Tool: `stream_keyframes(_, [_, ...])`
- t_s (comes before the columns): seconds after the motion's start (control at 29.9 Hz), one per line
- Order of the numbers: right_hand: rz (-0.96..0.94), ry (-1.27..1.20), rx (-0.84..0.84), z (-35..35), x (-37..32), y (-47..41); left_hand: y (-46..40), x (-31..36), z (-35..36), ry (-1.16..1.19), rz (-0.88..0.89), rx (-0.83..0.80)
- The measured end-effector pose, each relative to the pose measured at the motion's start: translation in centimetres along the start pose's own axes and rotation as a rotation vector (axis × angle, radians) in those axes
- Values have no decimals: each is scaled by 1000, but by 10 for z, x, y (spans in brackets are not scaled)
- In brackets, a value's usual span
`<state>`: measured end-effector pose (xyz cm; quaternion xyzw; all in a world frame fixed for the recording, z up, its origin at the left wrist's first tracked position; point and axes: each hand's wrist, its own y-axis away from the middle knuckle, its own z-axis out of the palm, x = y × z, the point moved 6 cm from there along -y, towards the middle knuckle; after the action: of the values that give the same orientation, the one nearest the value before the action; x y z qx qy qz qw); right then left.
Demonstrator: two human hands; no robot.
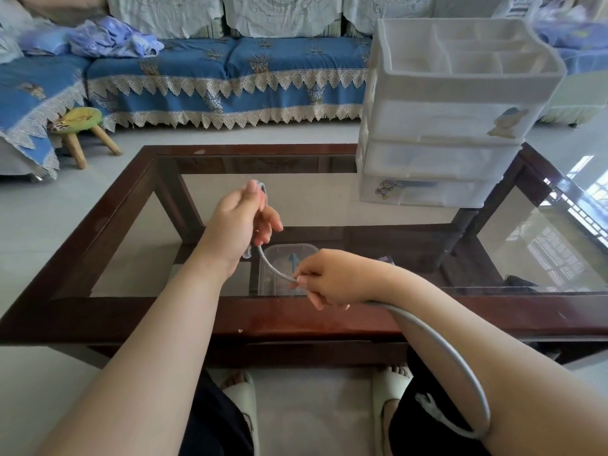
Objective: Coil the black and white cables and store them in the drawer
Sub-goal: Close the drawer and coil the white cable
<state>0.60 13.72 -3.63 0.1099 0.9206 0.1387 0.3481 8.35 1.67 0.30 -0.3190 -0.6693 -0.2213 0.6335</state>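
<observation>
A white cable [441, 343] runs between both hands above the glass table. My left hand [243, 222] grips its upper part, one end showing above the thumb. From there the cable curves down to my right hand [324, 278], which pinches it between thumb and fingers. Past that hand the cable loops under my right forearm and ends in a plug near my knee. The white plastic drawer unit [450, 120] stands at the table's far right, all drawers pushed in. No black cable is in view.
The glass-topped table has a dark wooden frame [230, 311]. A clear plastic box [283, 268] sits on the shelf beneath the glass. A blue sofa [230, 70] and a small green stool [82, 121] stand beyond the table. My slippered feet are under the near edge.
</observation>
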Motion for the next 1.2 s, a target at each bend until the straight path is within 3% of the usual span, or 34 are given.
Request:
stream_keyframes(0.1, [-73, -201, -59, -4, -7, 8, 2, 2, 6, -202, 60, -15])
stream_keyframes(0.27, [-164, -464, -129, -11, -15, 13, 6, -5, 26, -299, 23, -139])
stream_keyframes(0.4, [-172, -553, -53, -23, -2, 11, 4, -13, 32, -376, -54, -203])
stream_keyframes(0.57, [-125, -402, 178, -40, 8, 5, 13, -36, 44, -67, -463, -452])
stream_keyframes(0.7, [-152, -467, 328, -44, 8, 5, 14, -38, 47, 259, -653, -479])
stream_keyframes(0.84, [-226, -672, 312, -51, 7, 4, 16, -34, 49, 397, -673, -522])
stream_keyframes(1.04, [-149, -358, 404, -63, 13, 9, 21, -28, 52, 485, -634, -650])
stream_keyframes(1.2, [-126, -266, 633, -63, 16, 5, 23, -23, 53, 478, -557, -646])
